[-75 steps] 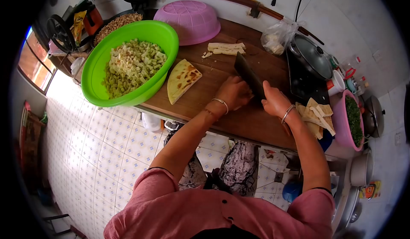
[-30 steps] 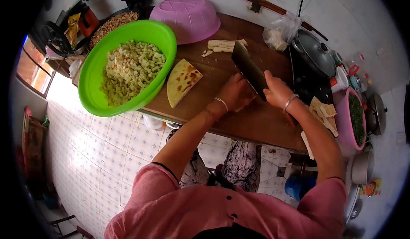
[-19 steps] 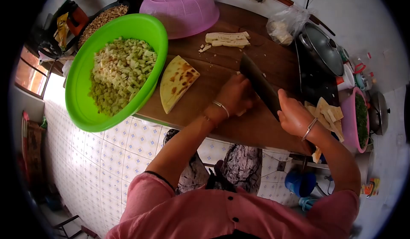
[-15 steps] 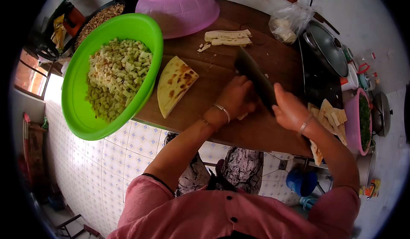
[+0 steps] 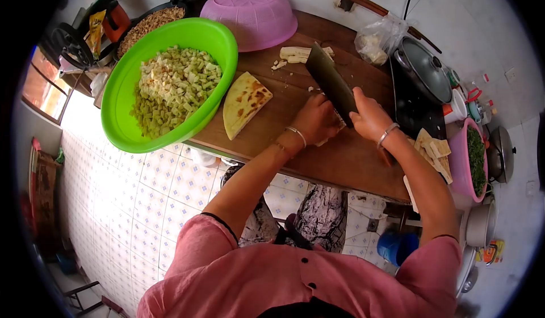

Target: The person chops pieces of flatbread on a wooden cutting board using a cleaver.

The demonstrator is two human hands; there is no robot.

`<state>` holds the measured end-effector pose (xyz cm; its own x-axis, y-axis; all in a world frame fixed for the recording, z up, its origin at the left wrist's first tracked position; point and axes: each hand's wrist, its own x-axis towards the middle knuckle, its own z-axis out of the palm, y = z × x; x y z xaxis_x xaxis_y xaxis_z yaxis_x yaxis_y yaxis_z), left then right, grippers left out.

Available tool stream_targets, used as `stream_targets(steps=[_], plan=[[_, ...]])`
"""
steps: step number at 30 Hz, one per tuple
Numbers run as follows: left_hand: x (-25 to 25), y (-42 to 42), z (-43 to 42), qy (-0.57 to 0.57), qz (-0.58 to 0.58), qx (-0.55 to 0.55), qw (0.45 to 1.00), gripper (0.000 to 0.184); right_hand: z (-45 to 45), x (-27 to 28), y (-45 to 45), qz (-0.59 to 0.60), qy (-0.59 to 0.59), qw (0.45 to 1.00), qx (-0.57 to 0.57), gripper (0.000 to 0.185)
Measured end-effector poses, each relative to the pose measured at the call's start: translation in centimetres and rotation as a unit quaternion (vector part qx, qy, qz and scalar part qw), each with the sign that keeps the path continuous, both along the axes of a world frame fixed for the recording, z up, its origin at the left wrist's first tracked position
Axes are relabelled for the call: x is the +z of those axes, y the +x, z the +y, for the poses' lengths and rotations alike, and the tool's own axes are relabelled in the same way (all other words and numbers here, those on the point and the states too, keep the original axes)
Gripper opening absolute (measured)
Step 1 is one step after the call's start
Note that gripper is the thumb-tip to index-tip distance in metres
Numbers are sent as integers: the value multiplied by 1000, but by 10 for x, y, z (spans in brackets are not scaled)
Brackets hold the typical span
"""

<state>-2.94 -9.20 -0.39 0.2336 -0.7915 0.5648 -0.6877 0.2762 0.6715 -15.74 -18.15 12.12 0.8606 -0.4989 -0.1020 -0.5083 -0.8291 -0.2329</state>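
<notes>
My right hand (image 5: 372,116) grips a cleaver (image 5: 330,84), its broad dark blade held tilted beside my other hand. The fingers of my left hand (image 5: 318,120) are curled down over a piece of flatbread on the wooden table (image 5: 272,153); only pale edges of that piece show. Left of my hands lies a browned flatbread wedge (image 5: 244,105). Cut flatbread strips (image 5: 295,55) and crumbs lie beyond the blade. More flatbread pieces (image 5: 434,153) are stacked by my right forearm.
A large green basin (image 5: 116,133) of diced pale-green pieces stands at the left. Behind it sits an upturned pink colander (image 5: 250,14). On the right are a lidded pan (image 5: 426,71), a plastic bag (image 5: 377,40) and a pink basin (image 5: 458,162) of chopped greens.
The cleaver has risen slightly, its tip now overlapping the strips at the back. My left hand stays curled at the same spot. The whole view has shifted a little.
</notes>
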Motion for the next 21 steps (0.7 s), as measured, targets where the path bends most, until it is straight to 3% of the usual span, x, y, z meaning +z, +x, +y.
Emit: stream_targets(steps=[2,12,15,19,21], plan=[[4,0,2,12,16,0,1000,31,12,12,-12,24,11,1000,-1,40],[6,2,1,-30,41,1,999,34,19,15,-40,117,55,991,-19,43],[-4,-1,-5,23,52,-13,998,31,14,3,-15,42,72,996,-2,44],[4,-3,-2,-38,38,-3,999,29,3,-14,13,-61,49,996,31,44],[6,-1,1,-56,32,-2,998,29,-1,-3,35,34,101,994,-7,44]])
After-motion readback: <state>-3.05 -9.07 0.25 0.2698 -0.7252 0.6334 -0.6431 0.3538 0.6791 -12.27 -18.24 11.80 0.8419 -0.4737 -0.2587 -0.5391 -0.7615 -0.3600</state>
